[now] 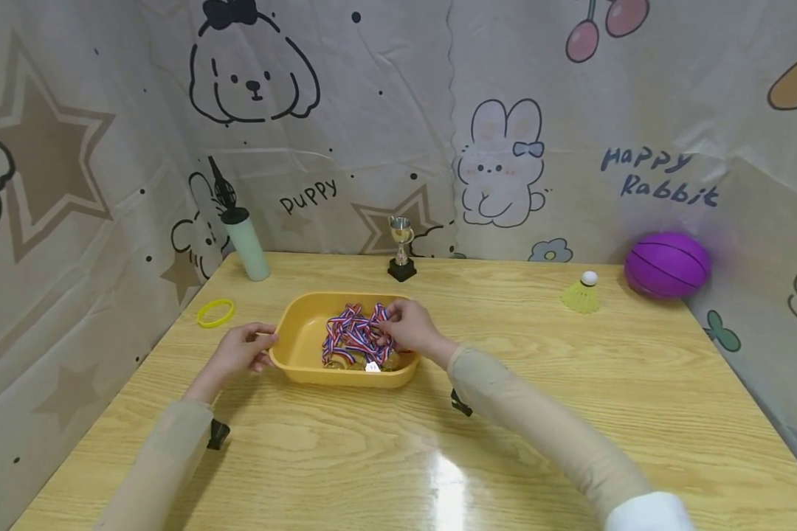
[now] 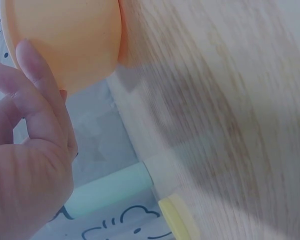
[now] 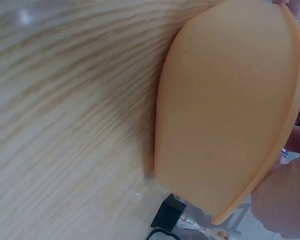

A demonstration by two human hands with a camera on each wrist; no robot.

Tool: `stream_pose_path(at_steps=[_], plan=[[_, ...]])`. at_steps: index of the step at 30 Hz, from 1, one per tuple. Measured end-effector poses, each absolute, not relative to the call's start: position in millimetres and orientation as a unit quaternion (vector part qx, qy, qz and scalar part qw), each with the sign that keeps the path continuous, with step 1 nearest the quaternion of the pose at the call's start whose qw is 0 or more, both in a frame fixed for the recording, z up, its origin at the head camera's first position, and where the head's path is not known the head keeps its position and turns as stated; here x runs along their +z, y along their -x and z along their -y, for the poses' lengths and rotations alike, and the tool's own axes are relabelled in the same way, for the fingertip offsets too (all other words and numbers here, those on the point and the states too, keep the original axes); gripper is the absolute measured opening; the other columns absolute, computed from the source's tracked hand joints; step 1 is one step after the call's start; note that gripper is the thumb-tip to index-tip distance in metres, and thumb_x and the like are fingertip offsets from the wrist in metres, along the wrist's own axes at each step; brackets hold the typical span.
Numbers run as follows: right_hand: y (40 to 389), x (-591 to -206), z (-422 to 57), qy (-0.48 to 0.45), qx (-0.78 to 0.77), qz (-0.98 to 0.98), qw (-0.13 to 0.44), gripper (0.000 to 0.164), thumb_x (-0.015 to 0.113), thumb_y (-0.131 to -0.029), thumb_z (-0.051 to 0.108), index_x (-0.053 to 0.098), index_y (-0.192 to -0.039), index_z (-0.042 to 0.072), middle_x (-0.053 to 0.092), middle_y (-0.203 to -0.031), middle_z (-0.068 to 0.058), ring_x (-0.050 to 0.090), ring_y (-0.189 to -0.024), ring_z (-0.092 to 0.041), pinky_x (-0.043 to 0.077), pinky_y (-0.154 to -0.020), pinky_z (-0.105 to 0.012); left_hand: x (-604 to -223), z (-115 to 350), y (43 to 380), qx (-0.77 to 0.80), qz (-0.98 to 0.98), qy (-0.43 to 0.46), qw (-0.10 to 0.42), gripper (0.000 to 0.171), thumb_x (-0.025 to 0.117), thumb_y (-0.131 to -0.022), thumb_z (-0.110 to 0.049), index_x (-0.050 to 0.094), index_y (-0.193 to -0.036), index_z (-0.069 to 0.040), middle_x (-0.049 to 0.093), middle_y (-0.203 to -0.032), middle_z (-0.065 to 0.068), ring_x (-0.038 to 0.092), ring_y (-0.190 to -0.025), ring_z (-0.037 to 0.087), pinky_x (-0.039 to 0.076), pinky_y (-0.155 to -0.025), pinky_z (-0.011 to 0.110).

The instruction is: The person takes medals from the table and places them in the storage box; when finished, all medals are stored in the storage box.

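Observation:
A yellow plastic basin stands on the table, with a tangled heap of medals on red, white and blue ribbons inside it. My left hand grips the basin's left rim; in the left wrist view its fingers lie against the outer wall. Reaching over the right rim, my right hand pinches a striped ribbon at the right of the heap. The right wrist view mostly shows the basin's outer wall, which hides the right fingertips. Gold discs show at the heap's near edge.
Behind the basin stands a small trophy cup. A pale green pump and a yellow ring are at the left. A yellow shuttlecock and a purple ball sit at the back right, near the printed cloth.

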State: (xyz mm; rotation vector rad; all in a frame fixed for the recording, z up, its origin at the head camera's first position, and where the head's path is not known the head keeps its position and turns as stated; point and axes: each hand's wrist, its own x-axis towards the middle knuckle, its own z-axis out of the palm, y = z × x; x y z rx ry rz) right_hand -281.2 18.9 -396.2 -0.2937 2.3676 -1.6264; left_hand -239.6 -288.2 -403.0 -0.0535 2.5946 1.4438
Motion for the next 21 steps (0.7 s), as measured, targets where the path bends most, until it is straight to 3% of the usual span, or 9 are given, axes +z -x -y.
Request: stream_pose_path(at_steps=[14,21], plan=[[280.7,-397.0,-16.9,0.149,-0.465,-0.867,0.098,0.014,0.064,-0.090,0.005,0.059,-0.099,-0.004,0.059,-0.082,-0.008,0.054,-0.051,-0.009,0.051,-0.046,-0.022,-402.7,288.0,239.5,0.487,-0.869,0.020,0.087,0.044,0.050,-0.101,-0.021,0.047,-0.131,0.011,0.063,-0.083,0.009,0.063,-0.064,0.010,0.052,-0.053,0.020],[281.0,-397.6,-16.5,0.164,-0.421,-0.888,0.084,0.010,0.066,-0.087,0.004,0.060,-0.093,-0.001,0.059,-0.085,-0.009,0.055,-0.066,-0.013,0.053,-0.052,-0.021,-402.7,287.5,239.5,0.484,-0.870,0.020,0.090,0.045,0.050,-0.101,-0.022,0.046,-0.132,0.010,0.064,-0.085,0.010,0.064,-0.064,0.011,0.052,-0.053,0.020]])
